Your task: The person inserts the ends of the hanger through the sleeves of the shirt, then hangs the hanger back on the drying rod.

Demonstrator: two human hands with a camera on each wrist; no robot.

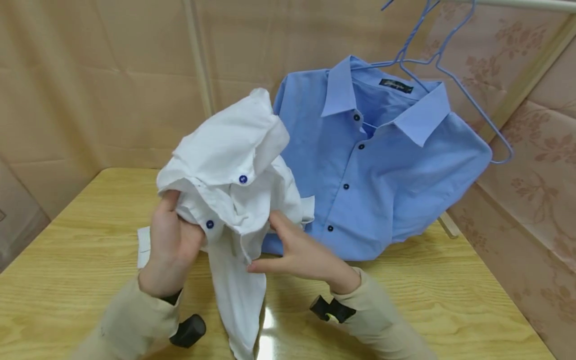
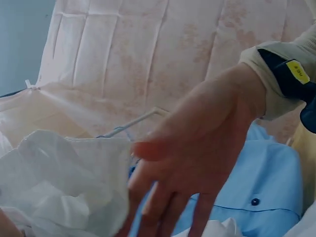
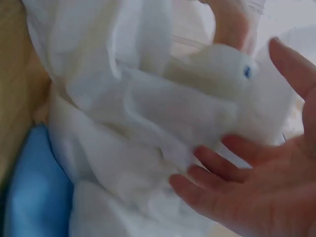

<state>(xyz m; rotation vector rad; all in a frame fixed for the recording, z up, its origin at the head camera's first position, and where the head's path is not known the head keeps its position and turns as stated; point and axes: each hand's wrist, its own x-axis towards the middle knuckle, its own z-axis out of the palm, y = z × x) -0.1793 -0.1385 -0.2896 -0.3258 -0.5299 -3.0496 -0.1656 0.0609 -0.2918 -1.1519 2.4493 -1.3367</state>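
A white shirt (image 1: 225, 145) with dark blue buttons is bunched up in front of me, one sleeve dangling toward the table's near edge. My left hand (image 1: 171, 245) grips it from the left, the thumb at an edge of the fabric and the fingers hidden beneath the cloth. To the right of the bundle, my right hand (image 1: 299, 250) has its thumb and fingers spread apart, fingertips at the fabric. The right wrist view shows that palm (image 3: 261, 192) open beside the white folds, with nothing pinched.
Behind the white shirt, a light blue shirt (image 1: 382, 185) hangs on a blue wire hanger, its lower part resting on the wooden table (image 1: 67, 260). Another blue hanger (image 1: 479, 95) hangs beside it under a white rail (image 1: 540, 4). Curtains (image 1: 135, 75) surround the table.
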